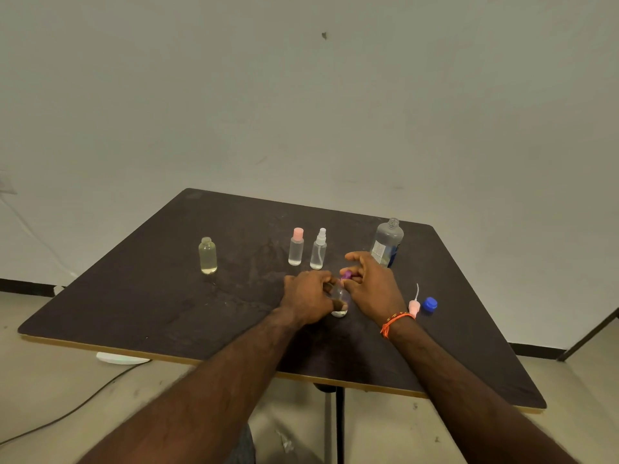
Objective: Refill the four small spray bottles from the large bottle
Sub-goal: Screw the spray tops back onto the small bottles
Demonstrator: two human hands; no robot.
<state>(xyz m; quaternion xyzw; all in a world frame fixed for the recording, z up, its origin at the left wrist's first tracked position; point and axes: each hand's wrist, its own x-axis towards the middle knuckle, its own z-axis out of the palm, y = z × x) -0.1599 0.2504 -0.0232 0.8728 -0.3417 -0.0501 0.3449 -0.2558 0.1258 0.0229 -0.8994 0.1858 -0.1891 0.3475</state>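
A: Far left, an open yellowish bottle [207, 256], spray head off, likely waiting for a refill. Then a pink-capped bottle [296, 246] and a clear sprayer [318, 249].

B: Hands?

A: Left hand [306, 301] wraps a small bottle [340, 301], steadying it; right hand [371, 288] pinches its purple cap [347, 273]. Large bottle [387, 242] open behind; pink spray head [414, 306] and blue cap [430, 304] lie right.

B: Surface?

A: Dark scuffed table [134, 303], bare wall.

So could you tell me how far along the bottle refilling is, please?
Done, apparently: the pink-capped bottle and the sprayer bottle stand closed and full. In hand: the left hand steadies a small bottle while the right hand works its purple cap. Left: the yellowish bottle stands open, its pink sprayer lying beside the blue cap; the large bottle is uncapped.
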